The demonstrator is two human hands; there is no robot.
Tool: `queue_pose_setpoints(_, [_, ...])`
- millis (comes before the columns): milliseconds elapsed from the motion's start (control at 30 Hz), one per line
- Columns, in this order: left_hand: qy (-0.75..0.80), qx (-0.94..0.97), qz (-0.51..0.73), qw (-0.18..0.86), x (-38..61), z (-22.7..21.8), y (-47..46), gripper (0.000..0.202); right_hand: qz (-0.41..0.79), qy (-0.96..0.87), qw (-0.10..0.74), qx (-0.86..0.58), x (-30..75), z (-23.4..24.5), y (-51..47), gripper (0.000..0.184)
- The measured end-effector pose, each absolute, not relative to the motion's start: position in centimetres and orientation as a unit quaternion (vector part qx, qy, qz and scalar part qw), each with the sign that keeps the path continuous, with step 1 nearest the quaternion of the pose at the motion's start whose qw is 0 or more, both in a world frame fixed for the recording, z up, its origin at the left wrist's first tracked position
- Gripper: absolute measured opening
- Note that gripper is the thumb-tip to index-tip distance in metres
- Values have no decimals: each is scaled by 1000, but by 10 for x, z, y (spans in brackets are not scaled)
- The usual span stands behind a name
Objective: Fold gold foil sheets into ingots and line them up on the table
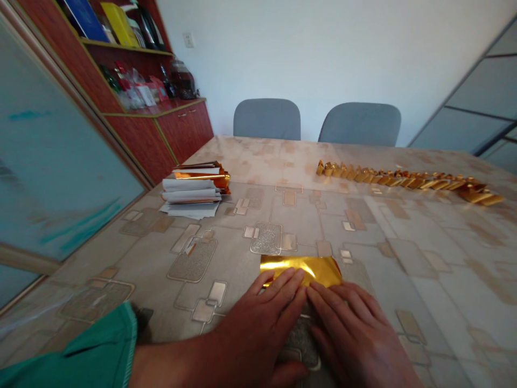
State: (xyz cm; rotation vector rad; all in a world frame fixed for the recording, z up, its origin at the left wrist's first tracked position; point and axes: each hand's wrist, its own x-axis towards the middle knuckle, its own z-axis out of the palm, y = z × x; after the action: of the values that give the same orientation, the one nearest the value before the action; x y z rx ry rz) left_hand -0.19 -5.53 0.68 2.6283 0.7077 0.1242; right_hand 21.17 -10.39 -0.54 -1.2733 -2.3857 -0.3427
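Observation:
A shiny gold foil sheet [313, 268], seemingly folded into a long strip, lies on the patterned tablecloth in front of me. My left hand [262, 328] rests on its near left side, fingers stretched out flat. Beside it, my right hand [357, 328] presses the near right edge with straight fingers. Both hands cover the sheet's near edge, and their fingertips almost meet at its middle. A pile of folded foil papers [194, 194], white on the back and gold or copper on the front, sits at the left. At the far right stretches a row of folded gold foil pieces [404, 179].
The tablecloth [226, 242] has a raised pattern of rounded squares. Two grey chairs [266, 118] stand behind the table against the wall. On the left are a red-brown cabinet [161, 129] with boxes and bottles and a pale glass panel [60, 140].

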Motion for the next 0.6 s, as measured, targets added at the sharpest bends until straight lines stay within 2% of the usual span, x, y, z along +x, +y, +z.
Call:
queue_pose_setpoints(233, [249, 944, 52, 212, -8, 4, -54, 89, -144, -865, 173, -449, 233, -3, -105, 38])
queue_pose_setpoints(600, [237, 951, 46, 194, -45, 11, -38, 86, -108, -870, 188, -444, 236, -6, -104, 35])
